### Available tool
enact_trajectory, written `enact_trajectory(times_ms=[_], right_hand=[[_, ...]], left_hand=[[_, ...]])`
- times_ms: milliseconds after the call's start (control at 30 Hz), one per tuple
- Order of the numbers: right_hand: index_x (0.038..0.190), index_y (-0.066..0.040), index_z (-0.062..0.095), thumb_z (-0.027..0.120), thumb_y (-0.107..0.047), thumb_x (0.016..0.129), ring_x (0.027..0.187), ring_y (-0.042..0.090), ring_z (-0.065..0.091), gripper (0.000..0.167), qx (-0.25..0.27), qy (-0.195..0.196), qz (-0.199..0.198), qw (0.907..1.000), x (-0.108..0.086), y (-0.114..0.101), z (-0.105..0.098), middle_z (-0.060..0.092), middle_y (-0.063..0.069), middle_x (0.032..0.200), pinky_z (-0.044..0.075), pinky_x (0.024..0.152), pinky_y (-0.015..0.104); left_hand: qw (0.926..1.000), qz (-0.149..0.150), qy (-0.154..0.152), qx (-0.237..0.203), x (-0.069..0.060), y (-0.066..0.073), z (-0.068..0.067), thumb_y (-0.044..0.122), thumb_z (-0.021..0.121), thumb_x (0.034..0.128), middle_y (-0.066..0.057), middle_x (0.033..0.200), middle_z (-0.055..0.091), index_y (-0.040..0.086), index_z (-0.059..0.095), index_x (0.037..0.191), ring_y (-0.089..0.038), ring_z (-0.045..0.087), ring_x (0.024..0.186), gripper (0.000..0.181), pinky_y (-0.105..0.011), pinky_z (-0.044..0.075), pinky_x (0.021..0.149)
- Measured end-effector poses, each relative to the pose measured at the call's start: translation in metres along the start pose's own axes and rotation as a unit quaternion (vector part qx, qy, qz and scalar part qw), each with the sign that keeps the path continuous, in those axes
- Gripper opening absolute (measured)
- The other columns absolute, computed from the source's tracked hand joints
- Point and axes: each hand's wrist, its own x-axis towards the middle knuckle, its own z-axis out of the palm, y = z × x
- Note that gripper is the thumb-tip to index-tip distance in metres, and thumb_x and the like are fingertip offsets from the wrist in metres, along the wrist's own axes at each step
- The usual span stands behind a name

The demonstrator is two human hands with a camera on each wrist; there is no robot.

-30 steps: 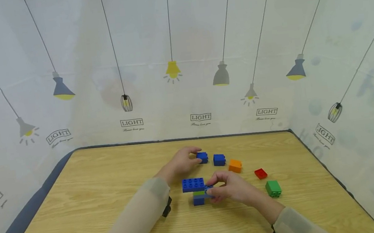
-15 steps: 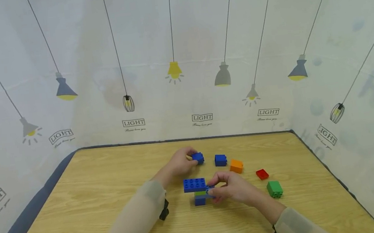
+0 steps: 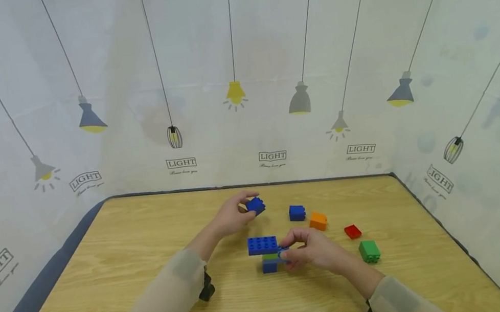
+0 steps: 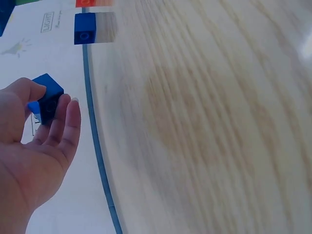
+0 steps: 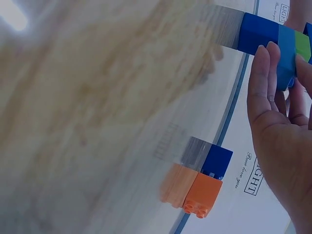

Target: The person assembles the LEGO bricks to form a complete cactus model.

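My left hand [image 3: 233, 216] pinches a small blue brick [image 3: 255, 206] between thumb and fingers, beyond the stack; in the left wrist view the hand [image 4: 41, 141] holds that brick [image 4: 48, 95] clear of the table. My right hand [image 3: 314, 251] grips the right side of a stack of bricks. On top of the stack lies a blue studded brick [image 3: 262, 245], with a green brick [image 3: 270, 257] and a blue brick [image 3: 270, 266] lower down. In the right wrist view, the fingers of the hand [image 5: 280, 117] press a light blue brick [image 5: 286, 56] beside the green one.
Right of the left hand stand a blue brick [image 3: 297, 213] and an orange brick [image 3: 318, 221]. Farther right lie a flat red piece [image 3: 353, 232] and a green brick [image 3: 369, 251]. A printed cloth wall [image 3: 214, 170] rises behind the wooden table [image 3: 145, 214].
My left hand has lifted its blue brick off the table and moved it left, away from the other blue brick. The right hand keeps its grip on the stack.
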Motion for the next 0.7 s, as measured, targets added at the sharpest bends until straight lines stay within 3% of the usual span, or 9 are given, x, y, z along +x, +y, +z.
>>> enact_trajectory(times_ms=[167, 400, 700], right_hand=[[0.122, -0.001, 0.069, 0.078, -0.019, 0.104, 0.097, 0.030, 0.081, 0.027, -0.002, 0.000, 0.001, 1.0000, -0.001, -0.002, 0.001, 0.071, 0.015, 0.128, 0.069, 0.087, 0.042], [0.123, -0.001, 0.069, 0.078, -0.020, 0.104, 0.099, 0.033, 0.081, 0.028, -0.002, -0.002, -0.001, 1.0000, -0.002, -0.003, 0.001, 0.071, 0.014, 0.128, 0.069, 0.088, 0.042], [0.122, -0.002, 0.069, 0.079, -0.019, 0.104, 0.096, 0.029, 0.081, 0.027, -0.005, 0.001, 0.003, 1.0000, -0.001, -0.003, 0.001, 0.071, 0.014, 0.127, 0.070, 0.086, 0.042]], left_hand=[[0.9997, 0.021, 0.004, -0.015, -0.008, 0.003, -0.005, 0.012, 0.071, 0.1038, -0.017, 0.146, 0.064, 0.025, 0.062, 0.154, -0.023, 0.069, 0.099, 0.053, -0.032, 0.059, 0.075], [0.9983, 0.030, 0.020, -0.046, -0.031, 0.012, -0.012, 0.016, 0.074, 0.1035, -0.016, 0.142, 0.066, 0.019, 0.060, 0.147, -0.028, 0.070, 0.117, 0.046, -0.042, 0.064, 0.093], [0.9952, 0.052, 0.020, -0.081, -0.060, 0.019, -0.029, 0.017, 0.075, 0.1044, -0.015, 0.132, 0.068, 0.013, 0.059, 0.138, -0.025, 0.073, 0.108, 0.037, -0.043, 0.066, 0.092]])
